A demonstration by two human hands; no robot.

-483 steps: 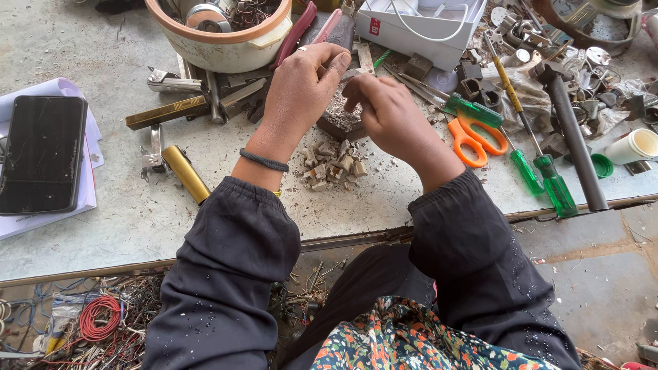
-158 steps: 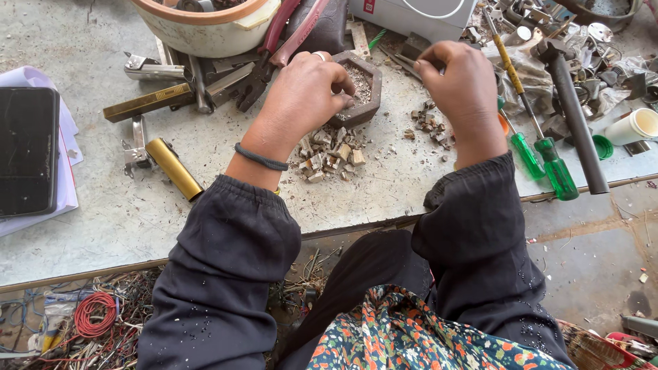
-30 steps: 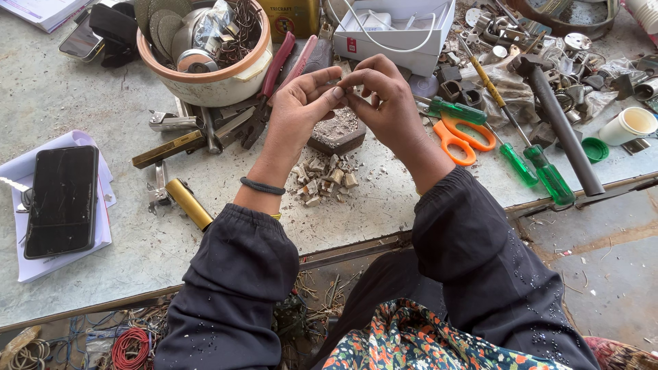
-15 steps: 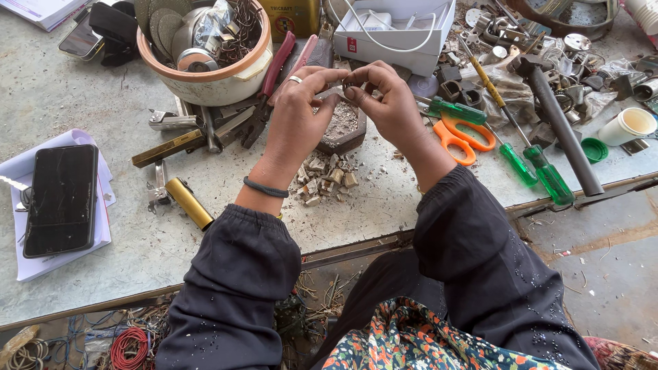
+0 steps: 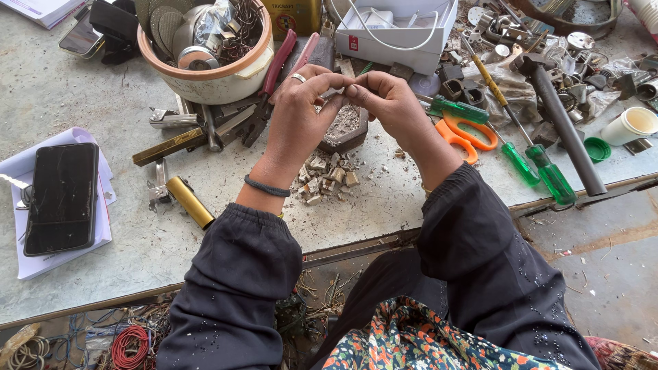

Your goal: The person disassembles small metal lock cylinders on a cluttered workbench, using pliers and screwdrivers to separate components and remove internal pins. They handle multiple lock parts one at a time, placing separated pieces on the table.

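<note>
Left hand (image 5: 298, 116) and right hand (image 5: 387, 103) together above small tray (image 5: 346, 130) on worktop (image 5: 82, 89), fingertips pinched shut; object in grip too small to tell.

Both arms wear loose dark charcoal sleeves with gathered cuffs, speckled with pale dust. The left hand (image 5: 296, 123) carries a silver ring on one finger and a dark band around its wrist. A multicoloured floral garment covers the lap.

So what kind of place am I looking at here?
Most likely a small repair or scrap-salvage workbench. The dusty table holds green screwdrivers, orange scissors and a bowl of metal scrap. Both hands meet above a heap of broken pieces.
</note>
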